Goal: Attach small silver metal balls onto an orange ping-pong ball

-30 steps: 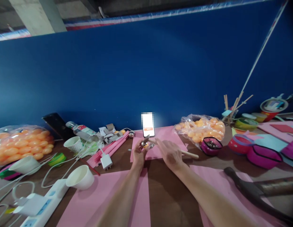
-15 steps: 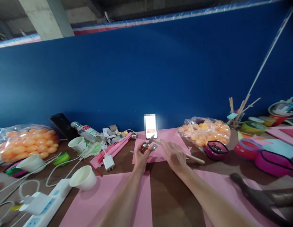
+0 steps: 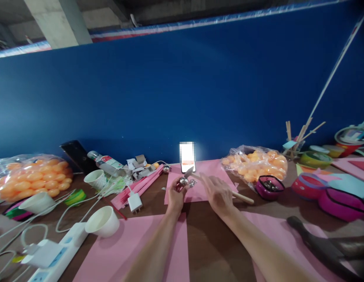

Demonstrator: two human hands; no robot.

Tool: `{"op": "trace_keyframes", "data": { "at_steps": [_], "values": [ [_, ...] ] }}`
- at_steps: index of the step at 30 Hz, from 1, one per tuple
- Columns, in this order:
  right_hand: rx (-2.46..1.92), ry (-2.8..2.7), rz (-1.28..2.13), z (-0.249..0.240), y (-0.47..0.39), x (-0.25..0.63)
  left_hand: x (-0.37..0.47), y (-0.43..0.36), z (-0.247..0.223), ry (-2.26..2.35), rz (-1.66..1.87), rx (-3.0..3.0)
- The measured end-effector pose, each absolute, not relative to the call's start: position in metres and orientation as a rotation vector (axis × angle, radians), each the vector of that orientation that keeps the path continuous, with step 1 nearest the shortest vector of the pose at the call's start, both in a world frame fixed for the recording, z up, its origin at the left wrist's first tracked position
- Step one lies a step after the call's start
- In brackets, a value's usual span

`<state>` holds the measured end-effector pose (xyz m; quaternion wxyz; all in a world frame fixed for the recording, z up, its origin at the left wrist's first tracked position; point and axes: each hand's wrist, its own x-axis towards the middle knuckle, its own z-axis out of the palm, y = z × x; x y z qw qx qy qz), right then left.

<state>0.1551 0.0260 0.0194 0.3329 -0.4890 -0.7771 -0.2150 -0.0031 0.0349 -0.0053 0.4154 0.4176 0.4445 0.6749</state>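
Note:
My left hand (image 3: pixel 176 196) is closed around a shiny silver ball (image 3: pixel 184 181) above a pink paper sheet (image 3: pixel 172 196). A crumpled silvery piece (image 3: pixel 193 182) lies just right of it, by my fingertips. My right hand (image 3: pixel 218 192) is closed over the wooden handle (image 3: pixel 243 197) of a small tool, which sticks out on the right. On its left side the tool's grey metal end (image 3: pixel 188 171) hangs just above the ball. My right palm hides the middle of the handle. Behind both hands, a lit phone (image 3: pixel 188 166) leans against the blue partition.
Bags of orange balls (image 3: pixel 32 176) stand left and right. A purple bowl (image 3: pixel 269 187) of small dark pieces is right of my hand. A hammer (image 3: pixel 314 243) lies front right. White cups (image 3: pixel 102 221), a power strip (image 3: pixel 60 250), cables and a bottle (image 3: pixel 107 162) crowd the left.
My left hand has shifted slightly, and the silver ball now shows more fully between its fingers, a little further right. My right hand and the tool have barely moved.

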Motion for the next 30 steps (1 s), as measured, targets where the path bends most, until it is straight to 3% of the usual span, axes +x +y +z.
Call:
{"op": "trace_keyframes", "data": {
  "at_steps": [30],
  "values": [
    [-1.202,-2.066,-0.647,0.0211,0.0219,0.1529,-0.0034,0.0347,-0.0063,1.065,1.707,1.068]
  ]
}}
